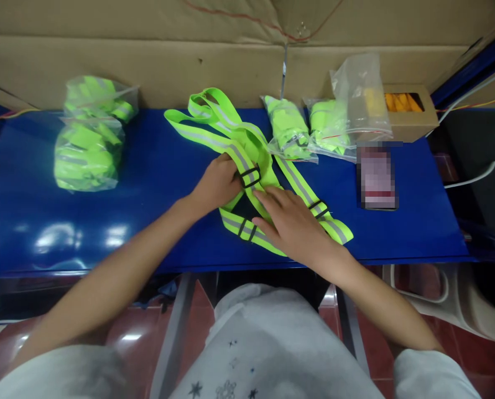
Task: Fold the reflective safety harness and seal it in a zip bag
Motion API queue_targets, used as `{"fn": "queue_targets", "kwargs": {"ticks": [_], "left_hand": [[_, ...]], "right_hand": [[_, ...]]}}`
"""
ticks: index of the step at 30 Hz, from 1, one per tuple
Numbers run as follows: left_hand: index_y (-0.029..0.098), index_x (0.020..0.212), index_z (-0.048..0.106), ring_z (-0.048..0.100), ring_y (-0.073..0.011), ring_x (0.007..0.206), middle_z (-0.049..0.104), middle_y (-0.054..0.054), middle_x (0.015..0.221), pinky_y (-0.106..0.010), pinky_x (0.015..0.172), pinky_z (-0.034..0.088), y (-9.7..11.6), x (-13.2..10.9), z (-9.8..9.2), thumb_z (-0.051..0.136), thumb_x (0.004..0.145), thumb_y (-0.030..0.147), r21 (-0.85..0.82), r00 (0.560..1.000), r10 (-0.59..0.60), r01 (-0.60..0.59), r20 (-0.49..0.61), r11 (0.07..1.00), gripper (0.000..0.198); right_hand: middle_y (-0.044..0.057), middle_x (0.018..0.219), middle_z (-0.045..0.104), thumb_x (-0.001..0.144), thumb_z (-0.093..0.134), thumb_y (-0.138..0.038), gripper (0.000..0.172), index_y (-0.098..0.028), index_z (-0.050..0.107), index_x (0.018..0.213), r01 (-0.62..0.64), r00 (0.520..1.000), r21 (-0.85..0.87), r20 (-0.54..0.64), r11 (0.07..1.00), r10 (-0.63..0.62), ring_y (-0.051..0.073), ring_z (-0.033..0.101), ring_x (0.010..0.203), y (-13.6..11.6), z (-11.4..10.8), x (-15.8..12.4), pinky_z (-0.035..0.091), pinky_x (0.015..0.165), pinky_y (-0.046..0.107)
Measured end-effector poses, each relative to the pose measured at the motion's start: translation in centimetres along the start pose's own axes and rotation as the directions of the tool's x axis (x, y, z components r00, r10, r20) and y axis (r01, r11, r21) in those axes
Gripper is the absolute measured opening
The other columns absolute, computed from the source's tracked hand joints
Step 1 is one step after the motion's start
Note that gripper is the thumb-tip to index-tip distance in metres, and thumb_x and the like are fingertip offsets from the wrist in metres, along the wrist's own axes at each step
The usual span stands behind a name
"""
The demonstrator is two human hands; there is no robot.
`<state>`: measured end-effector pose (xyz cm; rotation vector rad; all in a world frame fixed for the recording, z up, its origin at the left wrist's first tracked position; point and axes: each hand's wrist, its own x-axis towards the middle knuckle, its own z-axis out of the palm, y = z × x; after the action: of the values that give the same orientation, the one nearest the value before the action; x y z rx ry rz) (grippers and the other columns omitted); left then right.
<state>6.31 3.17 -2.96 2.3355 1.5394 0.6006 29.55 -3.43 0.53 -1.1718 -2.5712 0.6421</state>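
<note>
A neon yellow-green reflective harness point(239, 159) with grey stripes and black buckles lies loosely spread over the blue table. My left hand point(217, 185) is closed on one of its straps, beside a black buckle point(250, 177); the fingertips are hidden behind the webbing. My right hand point(291, 221) rests over the straps just to the right, its fingers stretched out and touching the webbing. Another black slider point(319, 209) sits on a strap beyond my right hand. A loop of the harness extends toward the back left.
Bagged yellow-green harnesses point(87, 155) lie at the left. More bagged harnesses point(289, 124) are at the back, near a clear plastic bag point(361, 100) and a cardboard box point(413, 124) with orange contents. A phone-like object point(377, 180), blurred out, lies at the right. A cardboard wall point(147, 72) stands behind.
</note>
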Motion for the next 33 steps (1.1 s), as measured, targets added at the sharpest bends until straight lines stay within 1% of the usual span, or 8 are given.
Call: {"fn": "queue_targets", "kwargs": {"ticks": [6, 9, 12, 17, 23, 26, 30, 33], "left_hand": [[0.022, 0.145, 0.064, 0.056, -0.0280, 0.147, 0.068, -0.007, 0.149, -0.050, 0.126, 0.043, -2.7, -0.2, -2.0, 0.038, 0.101, 0.034, -0.014, 0.969, 0.204, -0.204, 0.142, 0.979, 0.052], [0.017, 0.140, 0.065, 0.055, -0.0301, 0.146, 0.071, -0.009, 0.142, -0.058, 0.128, 0.035, -3.1, 0.3, -1.2, 0.035, 0.106, 0.039, 0.200, 0.991, 0.111, -0.124, 0.074, 0.972, 0.050], [0.018, 0.113, 0.072, 0.060, -0.0350, 0.135, 0.075, -0.015, 0.117, -0.063, 0.116, 0.041, -2.4, 1.1, 0.0, 0.031, 0.110, 0.041, 0.321, 0.998, -0.030, 0.045, -0.051, 0.946, 0.047], [0.017, 0.108, 0.067, 0.053, -0.0404, 0.136, 0.062, -0.017, 0.133, -0.062, 0.103, 0.045, -1.0, 1.9, 0.7, 0.040, 0.110, 0.040, 0.333, 0.988, -0.109, 0.140, -0.108, 0.932, 0.036], [0.014, 0.139, 0.059, 0.064, -0.0331, 0.129, 0.068, -0.015, 0.139, -0.052, 0.108, 0.051, -2.8, 0.9, -1.9, 0.037, 0.105, 0.032, 0.226, 1.000, 0.000, -0.007, 0.030, 0.974, 0.044], [0.016, 0.136, 0.061, 0.070, -0.0276, 0.120, 0.072, -0.008, 0.134, -0.046, 0.107, 0.054, -3.6, -0.2, -3.5, 0.045, 0.099, 0.036, 0.121, 0.993, 0.082, -0.092, 0.082, 0.988, 0.044], [0.021, 0.110, 0.068, 0.069, -0.0235, 0.111, 0.074, -0.002, 0.114, -0.046, 0.106, 0.055, -3.1, -1.4, -4.2, 0.047, 0.102, 0.036, 0.134, 0.987, -0.057, 0.078, -0.151, 0.988, 0.027], [0.017, 0.117, 0.064, 0.061, -0.0275, 0.127, 0.068, -0.008, 0.124, -0.052, 0.111, 0.053, -2.5, -2.1, -3.2, 0.048, 0.107, 0.046, 0.076, 0.929, -0.181, 0.216, -0.323, 0.973, 0.034]], "right_hand": [[0.021, 0.169, 0.046, 0.111, 0.047, -0.053, 0.062, -0.013, 0.052, 0.158, -0.013, 0.999, -0.071, -0.038, 0.997, 0.010, 0.038, 0.049, 0.153, -1.4, 1.5, -2.5, 0.045, 0.124, 0.059], [0.024, 0.172, 0.040, 0.107, 0.054, -0.057, 0.078, -0.007, 0.041, 0.165, -0.001, 0.999, -0.148, -0.037, 0.989, -0.005, 0.038, 0.042, 0.158, -1.6, 2.9, -3.7, 0.039, 0.129, 0.056], [0.025, 0.171, 0.041, 0.107, 0.055, -0.053, 0.080, -0.006, 0.034, 0.168, -0.029, 0.997, -0.172, -0.076, 0.985, 0.017, 0.037, 0.039, 0.160, -1.5, 3.4, -4.3, 0.038, 0.131, 0.054], [0.020, 0.164, 0.053, 0.111, 0.050, -0.044, 0.059, -0.015, 0.048, 0.162, -0.005, 0.990, -0.191, -0.139, 0.982, -0.022, 0.035, 0.047, 0.156, -1.6, 1.6, -5.0, 0.034, 0.132, 0.059], [0.015, 0.169, 0.048, 0.110, 0.052, -0.049, 0.060, -0.022, 0.048, 0.163, -0.018, 0.995, -0.231, -0.099, 0.973, -0.005, 0.041, 0.049, 0.153, -0.9, 1.6, -6.3, 0.031, 0.127, 0.074], [0.012, 0.172, 0.043, 0.111, 0.049, -0.048, 0.060, -0.021, 0.045, 0.164, 0.009, 0.998, -0.253, -0.057, 0.967, -0.024, 0.040, 0.048, 0.153, -0.1, 2.4, -6.7, 0.034, 0.126, 0.072], [0.009, 0.171, 0.044, 0.112, 0.048, -0.049, 0.059, -0.024, 0.045, 0.165, 0.021, 0.998, -0.252, -0.044, 0.967, -0.033, 0.038, 0.046, 0.155, 0.3, 2.8, -6.8, 0.032, 0.127, 0.073], [0.009, 0.171, 0.044, 0.112, 0.046, -0.050, 0.059, -0.024, 0.045, 0.165, 0.034, 0.999, -0.257, -0.033, 0.966, -0.044, 0.039, 0.046, 0.155, 0.3, 2.8, -6.9, 0.032, 0.126, 0.075]]}}
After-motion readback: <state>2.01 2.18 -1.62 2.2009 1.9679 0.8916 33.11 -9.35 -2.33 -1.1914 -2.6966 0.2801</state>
